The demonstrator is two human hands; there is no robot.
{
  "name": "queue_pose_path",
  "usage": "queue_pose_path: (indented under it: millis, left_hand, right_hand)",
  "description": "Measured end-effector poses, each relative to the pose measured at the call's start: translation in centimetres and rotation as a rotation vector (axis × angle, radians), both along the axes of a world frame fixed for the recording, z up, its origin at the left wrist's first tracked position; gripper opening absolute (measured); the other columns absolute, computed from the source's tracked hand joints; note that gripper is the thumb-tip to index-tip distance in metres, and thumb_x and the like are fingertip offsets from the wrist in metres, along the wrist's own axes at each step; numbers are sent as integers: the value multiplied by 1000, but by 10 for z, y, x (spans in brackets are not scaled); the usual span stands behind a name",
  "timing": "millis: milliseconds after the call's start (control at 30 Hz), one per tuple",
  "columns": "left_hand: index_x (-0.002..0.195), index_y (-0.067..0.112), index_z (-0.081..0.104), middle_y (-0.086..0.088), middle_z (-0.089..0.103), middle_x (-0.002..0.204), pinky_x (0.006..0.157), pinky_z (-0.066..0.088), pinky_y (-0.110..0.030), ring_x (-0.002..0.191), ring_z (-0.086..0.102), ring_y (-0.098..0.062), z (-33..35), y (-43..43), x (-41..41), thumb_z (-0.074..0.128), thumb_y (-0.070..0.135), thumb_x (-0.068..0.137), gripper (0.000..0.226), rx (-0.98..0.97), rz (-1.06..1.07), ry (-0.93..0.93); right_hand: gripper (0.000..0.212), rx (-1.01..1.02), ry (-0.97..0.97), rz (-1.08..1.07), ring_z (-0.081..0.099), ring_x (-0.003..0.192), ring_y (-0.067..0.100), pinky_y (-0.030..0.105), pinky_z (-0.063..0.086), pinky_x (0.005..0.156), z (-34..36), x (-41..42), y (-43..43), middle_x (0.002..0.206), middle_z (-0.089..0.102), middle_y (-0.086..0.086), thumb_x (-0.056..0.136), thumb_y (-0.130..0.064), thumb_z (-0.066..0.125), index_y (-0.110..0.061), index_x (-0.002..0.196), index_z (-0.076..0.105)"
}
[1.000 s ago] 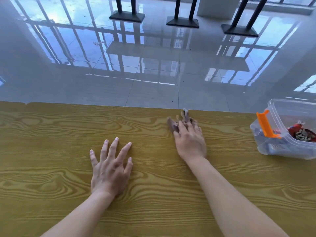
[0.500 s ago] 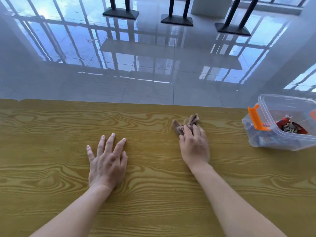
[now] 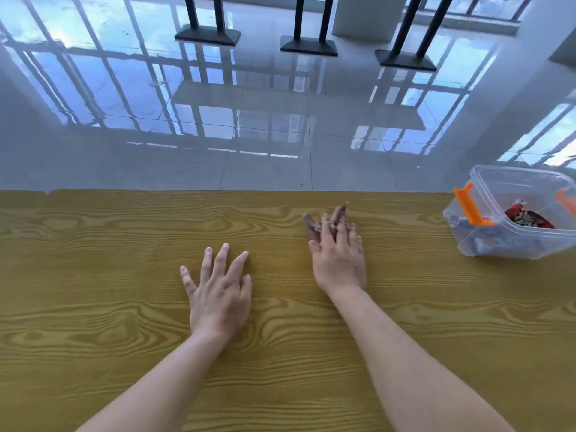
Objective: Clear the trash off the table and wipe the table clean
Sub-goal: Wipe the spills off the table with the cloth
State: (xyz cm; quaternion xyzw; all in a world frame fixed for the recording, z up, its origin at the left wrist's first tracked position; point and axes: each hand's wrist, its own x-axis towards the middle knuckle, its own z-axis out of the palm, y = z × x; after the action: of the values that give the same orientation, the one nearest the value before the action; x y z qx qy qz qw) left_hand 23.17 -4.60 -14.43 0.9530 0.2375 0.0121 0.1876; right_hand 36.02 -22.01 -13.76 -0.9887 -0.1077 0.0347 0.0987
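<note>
A small brown-grey cloth (image 3: 311,226) lies crumpled on the wooden table (image 3: 93,244) near its far edge. My right hand (image 3: 338,260) presses down on it, fingers over the cloth, so most of it is hidden. My left hand (image 3: 218,291) rests flat on the table to the left, fingers spread, holding nothing. A clear plastic bin (image 3: 514,241) with orange clips stands at the right edge of the table. Inside it lies a red wrapper (image 3: 526,216) among other trash.
The table's far edge runs across the view, with a glossy tiled floor (image 3: 265,135) beyond it. Black table bases (image 3: 308,46) stand on that floor at the back.
My right hand with the cloth has slid slightly back and forth near the far edge. The left hand has stayed flat in place. The view has shifted a little.
</note>
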Motion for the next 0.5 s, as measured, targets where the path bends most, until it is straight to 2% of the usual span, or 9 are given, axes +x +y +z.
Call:
queue_pose_path:
  millis: [133, 200, 267, 333, 400, 500]
  left_hand:
    - [144, 33, 42, 6, 25, 161, 119, -6, -48, 149, 11, -11, 10, 27, -14, 44, 42, 94, 51, -181, -55, -54]
    - [143, 34, 43, 4, 32, 158, 120, -1, -48, 149, 17, -12, 6, 52, -41, 33, 53, 89, 58, -78, -139, -62]
    - [142, 41, 42, 5, 32, 158, 118, 0, -56, 149, 15, -16, 1, 83, -74, 25, 60, 87, 61, 54, -149, -26]
    - [144, 50, 36, 5, 27, 160, 116, -1, -61, 151, 8, -19, -3, 107, -104, 23, 64, 88, 58, 111, -107, 32]
    - [146, 56, 24, 5, 18, 163, 116, -3, -62, 151, 0, -19, -5, 118, -121, 20, 69, 89, 58, 133, -67, 65]
    - [147, 59, 7, 5, 9, 164, 117, -2, -63, 151, -5, -20, -7, 119, -127, 14, 70, 89, 59, 185, -63, 80]
  right_hand:
    - [56, 37, -4, 392, 3, 151, 28, 42, 2, 123, -1, -67, 55, 165, 8, 5, 101, -48, 31, -32, 154, 23]
    - [53, 23, -23, 548, 3, 152, 22, 39, 5, 123, 1, -98, 32, 164, 13, 1, 101, -48, 29, -31, 152, 29]
    - [53, -1, -38, 584, 6, 152, 18, 40, 11, 123, 0, -101, -12, 162, 20, 0, 101, -48, 29, -28, 150, 35]
    - [53, -62, -78, 459, 13, 151, 20, 42, 18, 121, -5, -82, -54, 160, 27, 3, 101, -46, 30, -23, 148, 39]
    - [54, -83, -56, 211, 17, 150, 24, 46, 22, 120, -7, -53, -72, 159, 29, 7, 102, -47, 29, -22, 150, 37]
    - [54, -70, -30, -115, 19, 148, 33, 47, 17, 121, -5, -30, -38, 159, 29, 14, 101, -45, 31, -25, 152, 32]
